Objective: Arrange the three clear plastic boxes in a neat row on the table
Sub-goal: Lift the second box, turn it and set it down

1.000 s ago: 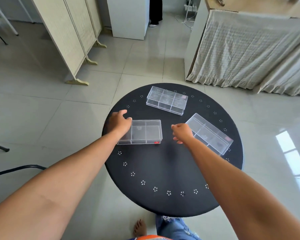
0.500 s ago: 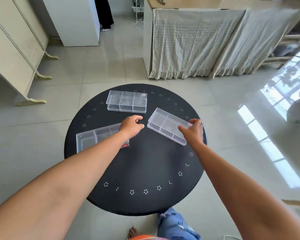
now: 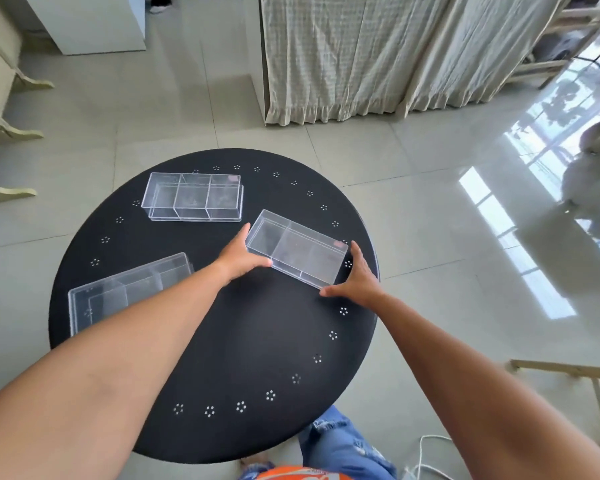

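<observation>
I've got both hands on the right box (image 3: 296,248) now; 0.5 s ago only my right hand touched it and my left was just short of its left end. Left hand (image 3: 240,258) is spread against the box's left end, fingers up along the short wall, thumb along the near edge. Right hand (image 3: 357,274) is spread against the right end, thumb at the near right corner. So the box is clamped between 2 open palms, not pinched. I can't tell if it's lifted or flat on the black round table (image 3: 243,341).

Landmark = that held box. It sits skewed, its long axis running down to the right, near the table's right rim. The far box (image 3: 193,196) is just beyond it to the left, lying square, a narrow gap between their nearest corners. The near-left box (image 3: 129,289) is well to the left and nearer me, partly hidden under my left forearm, tilted slightly.

1 s ago my left hand was on the near-left box, so I judge that one as handled and this as box 2. No row yet: 3 boxes at 3 different angles. Next I'd say rotate the held box square with the far box. Risk: slick clear plastic slipping from a palm-only hold.
</observation>
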Available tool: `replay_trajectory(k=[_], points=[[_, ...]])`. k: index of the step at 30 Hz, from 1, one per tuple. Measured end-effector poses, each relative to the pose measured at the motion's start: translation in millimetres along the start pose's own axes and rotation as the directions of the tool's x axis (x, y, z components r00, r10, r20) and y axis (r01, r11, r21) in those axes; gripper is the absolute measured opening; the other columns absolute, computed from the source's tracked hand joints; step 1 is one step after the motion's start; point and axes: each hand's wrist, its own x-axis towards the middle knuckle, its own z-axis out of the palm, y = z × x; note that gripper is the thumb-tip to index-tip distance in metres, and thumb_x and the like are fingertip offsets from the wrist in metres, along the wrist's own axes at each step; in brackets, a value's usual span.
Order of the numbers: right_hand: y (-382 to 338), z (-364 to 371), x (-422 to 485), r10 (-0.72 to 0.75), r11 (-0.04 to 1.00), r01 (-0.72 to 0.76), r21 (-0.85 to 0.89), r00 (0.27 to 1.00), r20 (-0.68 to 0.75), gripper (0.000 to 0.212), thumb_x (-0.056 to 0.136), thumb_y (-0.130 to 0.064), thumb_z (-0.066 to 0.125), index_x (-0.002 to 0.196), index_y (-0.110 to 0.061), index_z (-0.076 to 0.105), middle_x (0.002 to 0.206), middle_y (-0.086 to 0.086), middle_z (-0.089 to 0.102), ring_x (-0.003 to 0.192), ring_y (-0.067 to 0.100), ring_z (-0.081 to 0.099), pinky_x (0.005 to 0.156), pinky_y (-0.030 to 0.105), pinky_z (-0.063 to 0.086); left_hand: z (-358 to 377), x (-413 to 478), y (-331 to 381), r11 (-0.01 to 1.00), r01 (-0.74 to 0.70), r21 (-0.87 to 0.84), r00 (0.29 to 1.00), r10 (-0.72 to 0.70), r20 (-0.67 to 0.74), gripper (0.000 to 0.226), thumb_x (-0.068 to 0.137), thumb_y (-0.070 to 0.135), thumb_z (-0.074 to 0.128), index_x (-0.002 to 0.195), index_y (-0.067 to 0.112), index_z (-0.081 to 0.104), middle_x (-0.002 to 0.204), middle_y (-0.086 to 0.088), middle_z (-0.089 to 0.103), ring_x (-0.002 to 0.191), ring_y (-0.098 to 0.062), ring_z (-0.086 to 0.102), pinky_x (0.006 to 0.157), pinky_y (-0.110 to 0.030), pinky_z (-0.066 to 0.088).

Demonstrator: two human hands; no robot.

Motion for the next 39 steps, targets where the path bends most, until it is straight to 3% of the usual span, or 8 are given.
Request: replay_trajectory(k=[8,15,17,20,24,29,35,39], points=[[4.6,3.1,16.3,-0.083,0.995,0.084,0.048,0.996,-0.008,0.139,0.043,-0.060,0.082,0.159,-0.036,0.010,0.159,-0.012,0.037,0.146,0.018,0.040,0.119,0.044,0.037,4.4,20.3,-6.6,0.993,-0.064,-0.099,0.998,0.066,0.014,0.112,0.053,0.029,0.085,0.149,0.034,0.026,0.136,0.016,0.047,0.124,-0.008,0.049,0.099,-0.024,0.034],[-15.0,-16.4,29.9,-0.119,0.924,0.068,0.377,0.986,0.114,0.089,0.068,-0.013,0.089,0.140,-0.024,0.038,0.136,-0.001,0.055,0.121,0.011,0.059,0.095,0.020,0.049,-3.0,15.7,1.3,0.960,-0.102,-0.262,0.993,0.083,-0.081,0.098,0.064,0.015,0.086,0.146,0.030,0.034,0.137,0.010,0.044,0.124,-0.006,0.044,0.089,-0.013,0.038],[-24.4,-28.9,31.8,-0.115,0.894,0.017,0.449,0.975,0.191,0.073,0.066,-0.019,0.087,0.129,-0.020,0.051,0.124,0.000,0.062,0.102,0.007,0.064,0.080,0.013,0.049,-7.6,11.6,4.5,0.952,-0.111,-0.286,0.992,0.087,-0.097,0.092,0.064,0.017,0.087,0.141,0.033,0.040,0.139,0.004,0.047,0.123,-0.011,0.051,0.080,-0.010,0.040],[-32.4,-42.4,32.9,-0.108,0.872,-0.020,0.490,0.966,0.233,0.074,0.069,-0.037,0.081,0.128,-0.002,0.054,0.114,0.014,0.062,0.094,0.017,0.058,0.080,0.027,0.044,-12.2,4.5,5.5,0.960,-0.125,-0.249,0.990,0.103,-0.101,0.097,0.061,0.023,0.090,0.143,0.032,0.039,0.141,-0.002,0.047,0.127,-0.017,0.052,0.094,-0.021,0.043],[-41.2,-54.2,30.8,-0.083,0.811,-0.089,0.579,0.961,0.264,0.071,0.068,-0.050,0.080,0.129,-0.020,0.060,0.108,0.004,0.062,0.089,0.021,0.057,0.077,0.027,0.050,-16.0,-4.9,3.9,0.972,-0.151,-0.182,0.986,0.136,-0.092,0.109,0.061,0.018,0.089,0.149,0.037,0.028,0.152,0.004,0.036,0.127,-0.018,0.051,0.099,-0.032,0.045],[-43.5,-61.6,30.9,-0.013,0.809,-0.201,0.552,0.933,0.359,0.055,0.070,-0.057,0.074,0.114,-0.025,0.067,0.109,0.021,0.065,0.093,0.035,0.067,0.081,0.035,0.057,-20.1,-10.0,9.9,0.967,-0.210,-0.142,0.976,0.199,-0.092,0.108,0.066,0.010,0.085,0.148,0.045,0.024,0.148,0.010,0.034,0.104,-0.020,0.057,0.092,-0.032,0.052],[-47.8,-69.1,27.9,0.098,0.807,-0.312,0.501,0.908,0.407,0.088,0.084,-0.075,0.050,0.146,-0.011,0.047,0.134,0.027,0.059,0.079,0.037,0.072,0.061,0.030,0.056,-15.9,-11.8,15.0,0.964,-0.169,-0.203,0.986,0.167,-0.029,0.073,0.077,0.017,0.079,0.139,0.034,0.044,0.134,-0.005,0.052,0.118,-0.023,0.056,0.092,-0.030,0.042],[-48.8,-71.4,26.0,0.101,0.842,-0.261,0.472,0.935,0.339,0.096,0.086,-0.088,0.021,0.133,-0.014,0.060,0.126,0.015,0.065,0.065,0.030,0.067,0.059,0.030,0.048,-8.0,-12.2,13.7,0.968,-0.111,-0.225,0.994,0.108,-0.026,0.071,0.083,0.024,0.075,0.144,0.029,0.040,0.130,-0.009,0.057,0.114,-0.016,0.056,0.094,-0.030,0.042]])
